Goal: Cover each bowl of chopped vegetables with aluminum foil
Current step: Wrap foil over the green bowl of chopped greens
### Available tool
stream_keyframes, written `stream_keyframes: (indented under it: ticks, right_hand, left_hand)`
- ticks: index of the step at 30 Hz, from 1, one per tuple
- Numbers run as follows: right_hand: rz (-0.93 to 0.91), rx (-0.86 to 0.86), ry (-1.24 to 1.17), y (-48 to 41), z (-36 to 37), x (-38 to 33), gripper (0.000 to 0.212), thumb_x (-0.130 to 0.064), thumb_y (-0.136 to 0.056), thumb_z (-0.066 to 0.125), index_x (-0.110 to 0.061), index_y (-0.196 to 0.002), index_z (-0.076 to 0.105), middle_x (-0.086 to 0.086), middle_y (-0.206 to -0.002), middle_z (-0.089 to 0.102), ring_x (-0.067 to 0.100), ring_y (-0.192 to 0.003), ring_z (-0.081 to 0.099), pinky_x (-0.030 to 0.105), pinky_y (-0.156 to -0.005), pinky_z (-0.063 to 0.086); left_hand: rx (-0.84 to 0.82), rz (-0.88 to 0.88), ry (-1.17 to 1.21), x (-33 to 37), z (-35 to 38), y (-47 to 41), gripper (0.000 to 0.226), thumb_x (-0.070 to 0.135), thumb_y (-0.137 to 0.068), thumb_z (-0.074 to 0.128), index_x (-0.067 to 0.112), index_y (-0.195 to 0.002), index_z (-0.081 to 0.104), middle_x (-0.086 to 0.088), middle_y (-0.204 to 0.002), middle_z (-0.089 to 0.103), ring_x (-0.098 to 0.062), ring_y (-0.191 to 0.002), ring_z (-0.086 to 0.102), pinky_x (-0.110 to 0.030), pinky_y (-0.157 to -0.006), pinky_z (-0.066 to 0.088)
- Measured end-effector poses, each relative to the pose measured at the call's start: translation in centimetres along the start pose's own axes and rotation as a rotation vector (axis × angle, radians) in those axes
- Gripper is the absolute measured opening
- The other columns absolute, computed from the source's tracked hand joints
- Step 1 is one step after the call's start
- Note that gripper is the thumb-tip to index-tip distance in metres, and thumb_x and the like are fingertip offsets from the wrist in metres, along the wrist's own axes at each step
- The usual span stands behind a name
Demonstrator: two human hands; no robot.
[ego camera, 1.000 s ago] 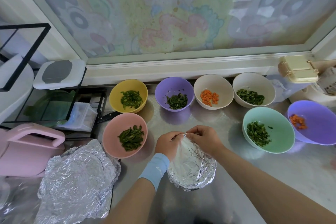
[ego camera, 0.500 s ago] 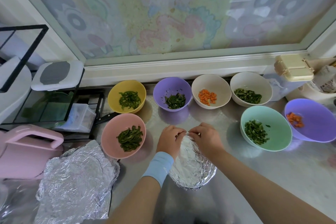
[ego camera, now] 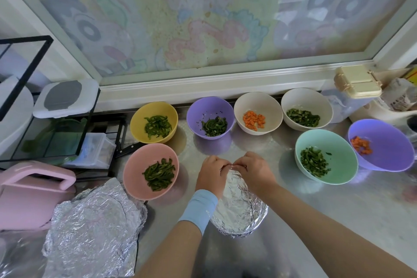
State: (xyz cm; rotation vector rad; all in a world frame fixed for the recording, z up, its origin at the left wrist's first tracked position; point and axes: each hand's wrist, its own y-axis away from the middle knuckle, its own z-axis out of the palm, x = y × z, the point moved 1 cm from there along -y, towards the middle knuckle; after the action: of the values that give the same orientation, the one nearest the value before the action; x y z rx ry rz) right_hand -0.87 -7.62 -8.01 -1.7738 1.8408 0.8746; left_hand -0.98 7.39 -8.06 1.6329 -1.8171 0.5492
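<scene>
A bowl wrapped in aluminum foil point(ego camera: 239, 212) stands on the steel counter in front of me. My left hand point(ego camera: 211, 176) and my right hand point(ego camera: 255, 170) meet at its far rim, fingers curled and pinching the foil edge there. Open bowls surround it: a pink bowl point(ego camera: 135, 171), a yellow bowl point(ego camera: 140, 119), a purple bowl point(ego camera: 198, 110) and a mint bowl point(ego camera: 340, 149), each with chopped green vegetables. A cream bowl point(ego camera: 246, 106) holds carrot pieces, another cream bowl point(ego camera: 293, 99) holds greens, and a second purple bowl point(ego camera: 390, 142) holds carrot.
A second foil-covered shape point(ego camera: 94, 230) lies at the near left, beside a pink jug point(ego camera: 29, 196). A black wire rack point(ego camera: 67, 119) with containers stands at the left. A knife handle point(ego camera: 127, 150) pokes out by the pink bowl. A cream lidded box point(ego camera: 357, 81) sits at the back right.
Both hands have stayed at the foil's far rim and drawn closer together, fingertips now touching. The view has shifted slightly.
</scene>
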Motion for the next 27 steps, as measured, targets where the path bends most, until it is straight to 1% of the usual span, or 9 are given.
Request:
stream_keyframes:
  ticks: [6, 10, 13, 15, 18, 19, 21, 24, 27]
  right_hand:
    - [0.022, 0.063, -0.008, 1.3, 0.0, 0.4, 0.013, -0.024, -0.087, 0.073, -0.018, -0.098, 0.077, -0.007, -0.087, 0.060, 0.009, -0.079, 0.055, 0.025, -0.078, 0.047]
    - [0.046, 0.063, -0.037, 1.4, -0.1, 0.7, 0.008, -0.019, -0.087, 0.071, -0.019, -0.091, 0.079, -0.006, -0.082, 0.061, 0.011, -0.078, 0.057, 0.024, -0.074, 0.046]
    - [0.056, 0.035, -0.041, 1.1, -0.1, 0.5, 0.009, -0.020, -0.088, 0.071, -0.019, -0.092, 0.079, -0.002, -0.083, 0.062, 0.015, -0.080, 0.059, 0.028, -0.075, 0.047]
    - [0.046, 0.022, -0.045, 1.2, -0.1, 0.5, 0.009, -0.022, -0.088, 0.071, -0.021, -0.093, 0.079, -0.002, -0.083, 0.062, 0.014, -0.080, 0.059, 0.029, -0.076, 0.047]
    - [0.042, 0.002, -0.070, 1.6, -0.3, 0.6, 0.014, -0.025, -0.089, 0.070, -0.022, -0.101, 0.077, -0.007, -0.090, 0.064, 0.006, -0.080, 0.058, 0.014, -0.077, 0.046]
    - [0.060, 0.001, -0.090, 1.7, -0.4, 0.8, 0.016, -0.024, -0.090, 0.070, -0.020, -0.104, 0.076, -0.008, -0.094, 0.063, 0.002, -0.080, 0.057, 0.005, -0.076, 0.041]
    - [0.112, 0.017, -0.128, 2.0, -0.5, 1.1, 0.015, -0.022, -0.090, 0.068, -0.020, -0.103, 0.075, -0.008, -0.097, 0.060, 0.000, -0.080, 0.056, -0.001, -0.073, 0.035]
    - [0.192, 0.024, -0.168, 2.3, -0.3, 1.1, 0.010, -0.027, -0.089, 0.069, -0.025, -0.096, 0.075, -0.009, -0.097, 0.064, 0.005, -0.087, 0.059, 0.009, -0.076, 0.039]
    - [0.287, 0.019, -0.263, 2.0, -0.4, 1.2, 0.009, -0.032, -0.084, 0.074, -0.029, -0.092, 0.078, -0.017, -0.088, 0.071, -0.002, -0.084, 0.064, 0.014, -0.076, 0.045]
  left_hand:
    - [0.076, -0.055, -0.051, 0.0, 0.6, 0.9, 0.020, 0.020, -0.101, 0.047, 0.015, -0.100, 0.067, 0.000, -0.101, 0.053, -0.018, -0.101, 0.045, -0.029, -0.088, 0.041]
    - [0.091, -0.055, -0.057, -0.2, 0.6, 1.0, 0.017, 0.020, -0.098, 0.051, 0.015, -0.097, 0.067, 0.000, -0.098, 0.055, -0.018, -0.099, 0.047, -0.033, -0.088, 0.043]
    - [0.027, 0.032, -0.052, -0.3, 0.3, 0.6, 0.021, 0.021, -0.099, 0.052, 0.018, -0.109, 0.070, 0.002, -0.104, 0.059, -0.015, -0.103, 0.046, -0.024, -0.090, 0.039]
    - [0.004, 0.053, -0.040, -0.4, 0.3, 0.6, 0.021, 0.021, -0.098, 0.053, 0.019, -0.108, 0.072, 0.004, -0.101, 0.060, -0.014, -0.102, 0.048, -0.019, -0.086, 0.036]
    - [0.043, -0.010, -0.013, -0.5, 0.5, 0.8, 0.020, 0.018, -0.098, 0.052, 0.019, -0.103, 0.072, 0.004, -0.099, 0.059, -0.014, -0.101, 0.049, -0.016, -0.084, 0.033]
    - [0.056, -0.032, -0.008, -0.5, 0.7, 1.0, 0.020, 0.017, -0.098, 0.051, 0.019, -0.101, 0.071, 0.005, -0.099, 0.058, -0.014, -0.101, 0.048, -0.016, -0.084, 0.032]
    - [0.070, -0.074, 0.006, -0.4, 0.8, 1.1, 0.019, 0.014, -0.097, 0.050, 0.019, -0.096, 0.068, 0.005, -0.099, 0.057, -0.015, -0.102, 0.049, -0.020, -0.086, 0.036]
    - [0.046, -0.112, 0.008, 0.1, 0.6, 0.7, 0.020, 0.008, -0.092, 0.048, 0.017, -0.091, 0.065, 0.002, -0.097, 0.058, -0.018, -0.101, 0.050, -0.032, -0.089, 0.043]
    - [0.016, -0.048, 0.064, 0.5, 0.3, 0.1, 0.028, 0.001, -0.087, 0.048, 0.017, -0.094, 0.070, 0.003, -0.099, 0.063, -0.014, -0.102, 0.051, -0.023, -0.091, 0.041]
